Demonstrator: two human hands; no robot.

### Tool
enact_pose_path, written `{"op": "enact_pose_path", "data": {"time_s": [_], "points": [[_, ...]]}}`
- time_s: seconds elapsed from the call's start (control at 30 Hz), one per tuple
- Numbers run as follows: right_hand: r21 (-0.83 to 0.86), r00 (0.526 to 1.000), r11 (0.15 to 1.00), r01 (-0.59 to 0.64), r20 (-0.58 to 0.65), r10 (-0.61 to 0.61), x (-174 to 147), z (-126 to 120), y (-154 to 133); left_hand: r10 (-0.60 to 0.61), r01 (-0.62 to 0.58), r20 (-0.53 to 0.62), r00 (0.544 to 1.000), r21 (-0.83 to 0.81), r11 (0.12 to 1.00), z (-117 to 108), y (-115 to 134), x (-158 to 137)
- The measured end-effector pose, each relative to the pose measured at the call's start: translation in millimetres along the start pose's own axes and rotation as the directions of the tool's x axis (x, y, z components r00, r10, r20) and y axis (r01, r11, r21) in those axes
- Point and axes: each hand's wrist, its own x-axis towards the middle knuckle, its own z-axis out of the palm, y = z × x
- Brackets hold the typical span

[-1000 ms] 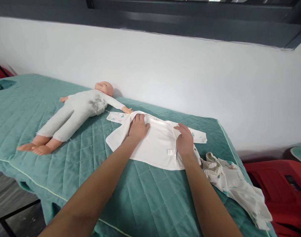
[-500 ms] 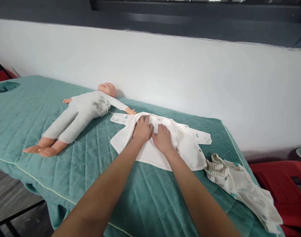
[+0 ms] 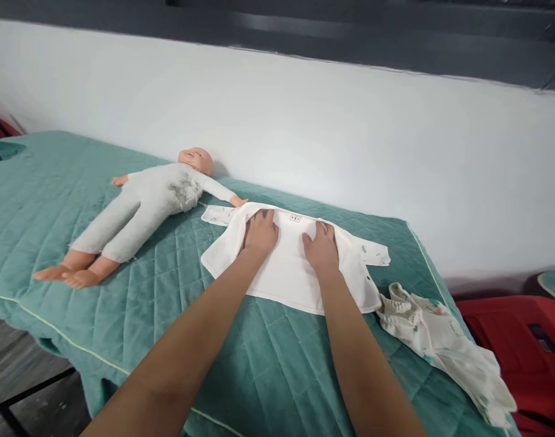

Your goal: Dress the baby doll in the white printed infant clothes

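A white baby shirt (image 3: pixel 289 267) lies spread open on the bed, its inside facing up and its patterned sleeves sticking out left and right. My left hand (image 3: pixel 262 232) rests on the shirt's left part near the collar, fingers spread and partly under the fold of its front panel. On the right part, my right hand (image 3: pixel 323 246) presses down on the cloth with its thumb apart from the fingers. To the left, a baby doll (image 3: pixel 156 194) with a white cloth body lies on its back, one hand touching the shirt's left sleeve.
Crumpled patterned baby trousers (image 3: pixel 446 349) lie at the right edge of the green quilted bed cover (image 3: pixel 277 376). A white wall (image 3: pixel 350 133) runs along the back. Something red (image 3: pixel 523 346) stands beyond the bed's right side.
My right hand has moved right, away from my left hand, and the shirt's right front panel now lies further open and flatter. My left hand has stayed nearly in place.
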Motion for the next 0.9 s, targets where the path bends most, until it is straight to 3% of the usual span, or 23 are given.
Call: {"op": "enact_pose_path", "data": {"time_s": [0.2, 0.57, 0.9], "points": [[-0.015, 0.999, 1.000, -0.018, 0.039, 0.018, 4, -3, 6, 0.008, -0.008, -0.006, 1.000, -0.012, 1.000, 2, -5, 4], [-0.129, 0.984, 0.992, -0.013, 0.176, 0.036, 6, 13, 1, 0.000, -0.001, 0.114, 0.993, 0.002, 1.000, 2, 1, 3], [-0.185, 0.973, 0.983, -0.001, 0.228, 0.044, -1, 9, -6, 0.019, -0.016, 0.124, 0.992, -0.028, 0.999, 5, 13, -24]]}}
